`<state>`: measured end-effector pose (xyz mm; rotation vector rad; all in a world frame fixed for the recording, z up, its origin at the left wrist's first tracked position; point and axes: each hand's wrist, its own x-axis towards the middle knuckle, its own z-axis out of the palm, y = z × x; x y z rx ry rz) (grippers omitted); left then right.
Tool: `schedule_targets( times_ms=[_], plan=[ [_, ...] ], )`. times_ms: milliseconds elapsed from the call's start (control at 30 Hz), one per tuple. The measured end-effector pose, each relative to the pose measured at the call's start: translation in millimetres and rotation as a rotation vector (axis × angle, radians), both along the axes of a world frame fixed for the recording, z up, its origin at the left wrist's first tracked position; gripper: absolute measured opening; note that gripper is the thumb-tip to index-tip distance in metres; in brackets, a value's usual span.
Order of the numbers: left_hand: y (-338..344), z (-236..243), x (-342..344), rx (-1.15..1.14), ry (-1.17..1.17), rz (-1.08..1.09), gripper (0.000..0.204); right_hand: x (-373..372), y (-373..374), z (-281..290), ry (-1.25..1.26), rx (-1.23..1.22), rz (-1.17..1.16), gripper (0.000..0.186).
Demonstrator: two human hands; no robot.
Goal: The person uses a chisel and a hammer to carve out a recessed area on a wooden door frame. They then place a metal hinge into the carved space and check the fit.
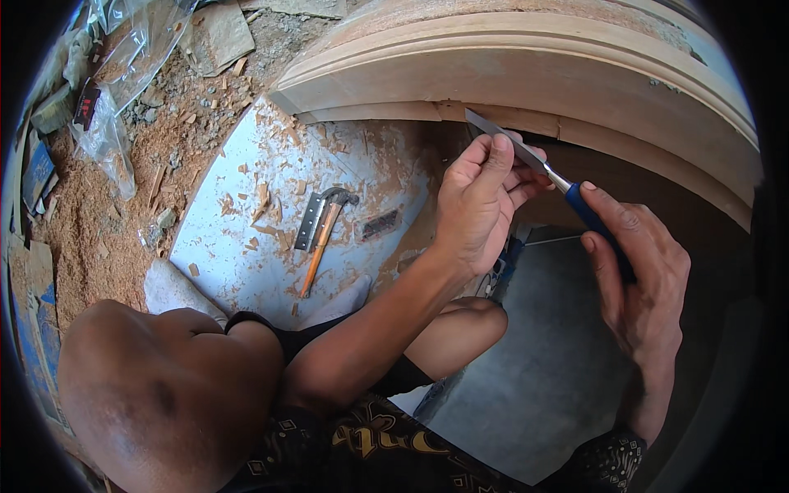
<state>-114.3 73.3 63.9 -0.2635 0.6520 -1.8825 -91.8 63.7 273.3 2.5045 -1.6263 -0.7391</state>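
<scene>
In my right hand (645,275) is the blue handle of a chisel (585,207), with the index finger and thumb along it. The steel blade slants up and to the left. My left hand (477,201) pinches the blade between thumb and fingers. The blade's tip is close to the lower edge of a pale wooden frame piece (493,70), which shows shallow cut places. I cannot tell whether the tip touches the wood. On the white board below lie a claw hammer (322,251) with a wooden handle and a black metal strip with holes (308,222) beside it.
Wood shavings cover much of the white board (222,214). A dark flat rectangle (380,225) lies right of the hammer. Sawdust and rubble (99,238) spread over the ground at left, with clear plastic bags (111,140). A smooth grey surface (542,361) is below my right arm.
</scene>
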Motion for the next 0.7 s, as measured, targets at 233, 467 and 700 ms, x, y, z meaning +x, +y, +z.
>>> schedule_targets(
  times_ms=[233,467,700],
  plan=[
    [-4,-5,-2,-0.024,0.079,0.043,0.021,20,-7,-4,0.142,0.070,-0.171,0.048],
    [-6,-7,-1,0.008,0.161,0.039,0.021,32,-17,-6,0.193,0.113,-0.082,0.049],
    [9,-1,3,-0.037,0.225,0.050,0.030,37,-7,-6,0.315,0.025,0.102,0.038]
  ],
)
